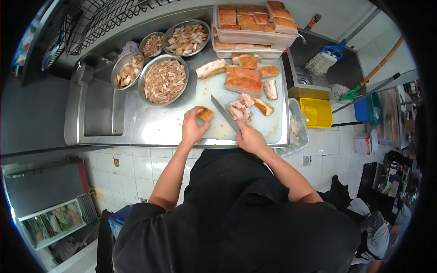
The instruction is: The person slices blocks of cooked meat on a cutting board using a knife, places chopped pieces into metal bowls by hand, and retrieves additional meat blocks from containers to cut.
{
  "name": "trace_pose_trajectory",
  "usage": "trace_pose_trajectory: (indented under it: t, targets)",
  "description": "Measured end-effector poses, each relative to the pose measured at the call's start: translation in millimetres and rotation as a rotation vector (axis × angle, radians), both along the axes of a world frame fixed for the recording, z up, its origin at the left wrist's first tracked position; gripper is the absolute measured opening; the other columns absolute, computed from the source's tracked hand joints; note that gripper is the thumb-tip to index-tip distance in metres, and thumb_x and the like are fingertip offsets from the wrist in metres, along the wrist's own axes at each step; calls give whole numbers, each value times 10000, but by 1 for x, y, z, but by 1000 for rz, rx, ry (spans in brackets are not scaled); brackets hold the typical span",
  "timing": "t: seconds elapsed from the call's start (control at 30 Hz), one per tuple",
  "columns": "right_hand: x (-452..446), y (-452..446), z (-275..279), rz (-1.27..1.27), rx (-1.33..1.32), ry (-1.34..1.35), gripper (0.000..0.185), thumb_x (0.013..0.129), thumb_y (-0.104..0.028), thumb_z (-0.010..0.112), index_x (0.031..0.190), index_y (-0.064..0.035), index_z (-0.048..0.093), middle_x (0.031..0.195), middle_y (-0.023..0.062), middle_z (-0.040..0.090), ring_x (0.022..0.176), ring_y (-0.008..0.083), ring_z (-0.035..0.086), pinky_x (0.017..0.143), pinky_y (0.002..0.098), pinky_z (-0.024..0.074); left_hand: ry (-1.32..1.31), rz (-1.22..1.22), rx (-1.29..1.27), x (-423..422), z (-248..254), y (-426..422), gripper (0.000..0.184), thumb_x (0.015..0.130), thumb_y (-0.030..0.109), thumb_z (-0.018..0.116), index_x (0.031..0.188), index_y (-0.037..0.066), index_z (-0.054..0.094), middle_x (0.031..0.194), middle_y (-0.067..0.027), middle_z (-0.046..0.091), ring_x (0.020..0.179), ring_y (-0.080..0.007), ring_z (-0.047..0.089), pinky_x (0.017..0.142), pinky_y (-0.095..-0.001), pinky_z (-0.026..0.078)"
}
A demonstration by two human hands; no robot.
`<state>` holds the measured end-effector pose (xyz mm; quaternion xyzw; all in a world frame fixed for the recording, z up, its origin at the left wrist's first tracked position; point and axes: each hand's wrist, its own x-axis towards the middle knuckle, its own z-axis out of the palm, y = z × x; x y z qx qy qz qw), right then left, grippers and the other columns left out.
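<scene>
My left hand (193,127) grips a small browned piece of meat (205,113) at the left edge of the white cutting board (268,129). My right hand (251,139) is closed round the handle of a knife (224,113), its blade pointing up and left over the board. Just beyond the knife lies a pile of sliced meat (240,108), with a curved browned piece (263,107) beside it. Larger roasted slabs (243,80) and a pale-sided block (211,68) rest farther back on the board.
Metal bowls of cut meat (164,79) stand at the back left, near a sink basin (104,109). Stacked plastic tubs (252,38) hold more slabs behind the board. To the right are another sink (304,80), mops (319,63) and a yellow bin (316,113).
</scene>
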<state>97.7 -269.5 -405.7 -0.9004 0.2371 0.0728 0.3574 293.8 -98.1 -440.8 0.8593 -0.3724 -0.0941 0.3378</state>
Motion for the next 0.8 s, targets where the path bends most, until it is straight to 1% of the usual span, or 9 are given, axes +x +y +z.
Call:
trace_pose_trajectory:
  t: [0.1,0.17,0.27,0.3,0.37,0.4,0.5,0.63,0.8]
  targets:
    - [-16,7,12,-48,11,-38,391,917,-150,546,1274,-3,484,790,294,672,757,489,665,712,588,520,90,58,-79,5,7,-14,637,755,180,817,1313,28,551,1261,-187,602,1167,-386,561,982,-467,486]
    - [-28,9,17,-152,40,-83,297,935,-147,550,1185,-1,480,717,290,651,702,502,649,677,597,506,112,76,-131,17,5,-24,609,761,162,810,1299,26,560,1267,-184,599,1167,-388,558,1002,-471,471]
    - [-43,7,20,-269,33,-159,223,949,-140,555,1098,-10,452,679,290,636,676,516,635,658,610,487,-280,-11,-218,35,7,-46,440,791,76,767,1205,39,622,1269,-163,594,1192,-377,539,1054,-462,422]
    - [-48,4,18,-277,34,-157,223,949,-140,555,1098,-10,452,679,290,636,676,516,635,658,610,487,-276,-18,-218,34,16,-54,440,791,76,767,1205,39,622,1269,-163,594,1192,-377,539,1054,-462,422]
    - [-56,-3,13,-334,57,-146,204,951,-131,558,1061,-17,429,688,296,636,683,523,630,655,614,478,-305,-328,-158,30,27,-68,448,773,61,776,1201,56,644,1272,-152,592,1233,-363,518,1078,-462,405]
    - [-60,-4,13,-347,60,-171,211,952,-138,558,1068,-14,432,683,302,631,681,526,628,649,616,475,-194,-502,-140,26,24,-73,398,781,64,757,1167,76,664,1287,-133,580,1255,-361,496,1091,-464,396]
    - [-64,-7,14,-358,65,-137,219,960,-154,557,1069,-14,430,690,307,632,683,528,627,644,618,471,-312,-697,93,-4,26,-76,370,797,87,743,1160,95,671,1291,-112,578,1261,-350,490,1097,-468,395]
    - [-62,0,20,-335,35,-99,233,969,-172,559,1076,-9,431,699,306,636,679,526,627,635,617,470,-246,-602,109,-3,5,-50,334,813,107,737,1141,96,678,1290,-98,584,1261,-331,504,1076,-431,438]
    - [-50,8,28,-67,-34,-1,212,979,-170,522,1082,-1,448,716,285,656,679,497,648,640,587,500,-132,-525,-33,-17,-5,2,241,857,104,709,1089,49,674,1225,-118,612,1170,-322,562,1007,-409,471]
